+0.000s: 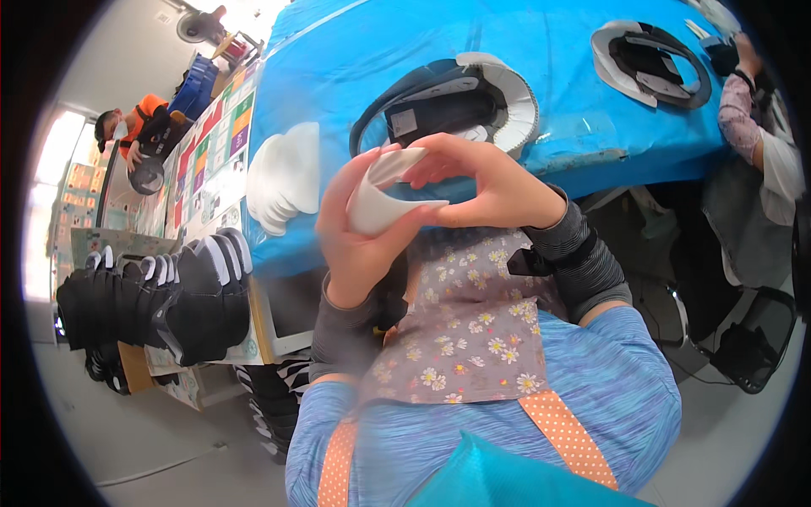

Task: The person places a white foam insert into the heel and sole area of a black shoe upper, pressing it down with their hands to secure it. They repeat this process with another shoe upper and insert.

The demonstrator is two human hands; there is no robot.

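Note:
Between my two hands a thin white pad (378, 209) is bent into a curve, held above the near edge of the table. My left hand (351, 241) grips its left side, thumb in front and fingers behind. At the right end of the pad, the thumb and fingers of my right hand (473, 182) pinch it. Just beyond my hands lies a black helmet liner (443, 106) with a white padded edge, partly hidden by them. A fanned stack of similar white pieces (285, 182) rests to the left of my left hand.
Blue sheeting (405, 34) covers the table. Another liner (650, 63) lies at the far right, near a co-worker's hand (748, 55). Black padded parts (198, 291) are piled on a side table at left. Beyond it, a person in orange (156, 110) handles a dark round object (146, 176).

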